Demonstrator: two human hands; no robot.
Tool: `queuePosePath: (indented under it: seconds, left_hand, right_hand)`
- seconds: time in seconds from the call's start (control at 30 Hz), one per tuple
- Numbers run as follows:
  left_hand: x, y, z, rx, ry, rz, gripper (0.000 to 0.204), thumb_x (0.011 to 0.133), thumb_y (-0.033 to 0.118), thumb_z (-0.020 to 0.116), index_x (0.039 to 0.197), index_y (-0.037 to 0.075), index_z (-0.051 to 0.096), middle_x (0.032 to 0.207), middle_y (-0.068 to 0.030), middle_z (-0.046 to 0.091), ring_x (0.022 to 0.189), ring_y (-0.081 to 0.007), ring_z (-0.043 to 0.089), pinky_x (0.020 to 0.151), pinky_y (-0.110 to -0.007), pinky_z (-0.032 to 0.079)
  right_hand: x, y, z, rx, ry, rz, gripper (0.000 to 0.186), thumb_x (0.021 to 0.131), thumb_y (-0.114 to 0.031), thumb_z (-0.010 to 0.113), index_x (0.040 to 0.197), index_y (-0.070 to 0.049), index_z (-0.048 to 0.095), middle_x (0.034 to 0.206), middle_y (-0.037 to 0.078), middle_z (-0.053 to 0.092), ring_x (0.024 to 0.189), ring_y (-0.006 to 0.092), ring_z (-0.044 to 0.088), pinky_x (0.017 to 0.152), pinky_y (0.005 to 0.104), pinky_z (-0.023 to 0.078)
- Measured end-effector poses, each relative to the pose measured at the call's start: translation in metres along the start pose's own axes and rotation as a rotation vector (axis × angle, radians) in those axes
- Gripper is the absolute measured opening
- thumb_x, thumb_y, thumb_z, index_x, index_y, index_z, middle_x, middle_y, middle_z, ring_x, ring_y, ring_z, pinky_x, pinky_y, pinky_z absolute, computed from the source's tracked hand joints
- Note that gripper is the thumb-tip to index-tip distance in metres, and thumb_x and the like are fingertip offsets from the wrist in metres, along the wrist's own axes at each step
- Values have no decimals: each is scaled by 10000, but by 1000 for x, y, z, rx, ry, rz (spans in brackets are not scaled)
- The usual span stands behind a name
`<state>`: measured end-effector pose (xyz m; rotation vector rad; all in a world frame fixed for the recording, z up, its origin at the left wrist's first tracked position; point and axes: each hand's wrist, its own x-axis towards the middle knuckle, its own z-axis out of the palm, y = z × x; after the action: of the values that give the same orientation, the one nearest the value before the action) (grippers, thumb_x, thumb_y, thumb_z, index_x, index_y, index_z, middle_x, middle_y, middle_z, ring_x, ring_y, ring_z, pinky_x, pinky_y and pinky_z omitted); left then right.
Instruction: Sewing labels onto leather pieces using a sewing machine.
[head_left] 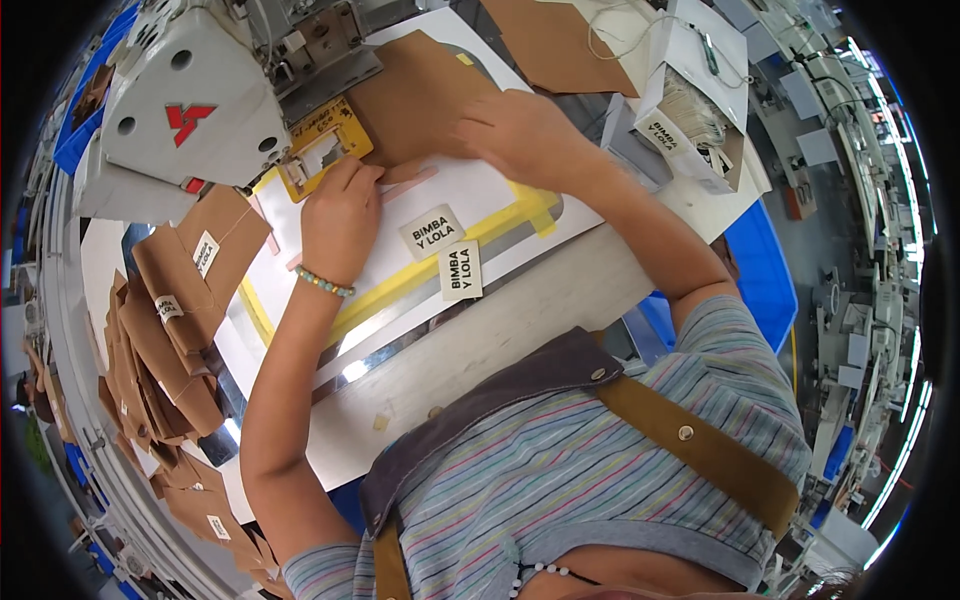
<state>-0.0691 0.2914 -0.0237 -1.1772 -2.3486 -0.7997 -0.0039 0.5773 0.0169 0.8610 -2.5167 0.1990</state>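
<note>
- While the left hand [342, 220] bent at the corner of the yellow plate [361, 142], the brown panel [420, 90] lay right beside it on the white board [382, 245], close by the machine [185, 110]!
- And the grip? Left fingers were curled at the plate, though pinching or merely pressing, I couldn't tell; the right hand [530, 140] bent over the panel's near edge, no clear clasp, contact too blurred to call.
- Danger one: an uneven tug from the right could have skewed the panel against the plate.
- Danger two: those left fingers sat near the machine's head, so a start with them there looked risky.
- Danger three: two labels [432, 232], one overlapping the other, seemed loose; a dragging wrist might have knocked them.
- Out of sight: the needle, lost behind the machine's casing, and the left fingertips.
- Hard to read: whether the plate overlapped the panel. And at far left, the brown pile [160, 340] ran together, its pieces impossible to count.
</note>
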Motion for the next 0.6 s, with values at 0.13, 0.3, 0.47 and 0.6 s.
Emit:
queuePosePath:
  seconds: [0.13, 0.3, 0.47, 0.6]
  left_hand:
    - [-19, -16, -21, 69, 3, -48, 150, 878, -15, 711, 1005, 41, 767, 979, -102, 707, 899, -317, 719, 769, -416, 601]
    - [-41, -31, -42, 186, 19, -46, 163, 851, -8, 723, 998, 48, 765, 985, -86, 703, 893, -297, 720, 765, -403, 607]
    - [-49, -47, -56, 406, -95, 14, 211, 827, 6, 712, 1030, 54, 746, 1009, -66, 696, 991, -265, 704, 787, -405, 600]
    - [-55, -58, -67, 588, -197, 18, 221, 821, 21, 701, 1037, 41, 747, 1091, -71, 717, 1077, -271, 688, 861, -395, 594]
  right_hand:
    - [-2, 1, -10, 48, -144, 65, 255, 926, -247, 779, 1101, -70, 726, 1023, 62, 681, 982, 282, 665, 836, 410, 541]
    - [-3, -4, -1, 25, -162, -42, 287, 908, -237, 816, 1120, -62, 732, 1125, 46, 721, 1031, 256, 667, 883, 398, 535]
    - [-1, 3, 23, -89, -73, -122, 193, 937, -198, 768, 1078, -70, 733, 1096, 24, 705, 1035, 222, 658, 883, 376, 518]
    - [8, -17, 28, 6, -119, 0, 344, 964, -204, 760, 1267, -47, 713, 1278, 61, 734, 1145, 277, 673, 982, 409, 535]
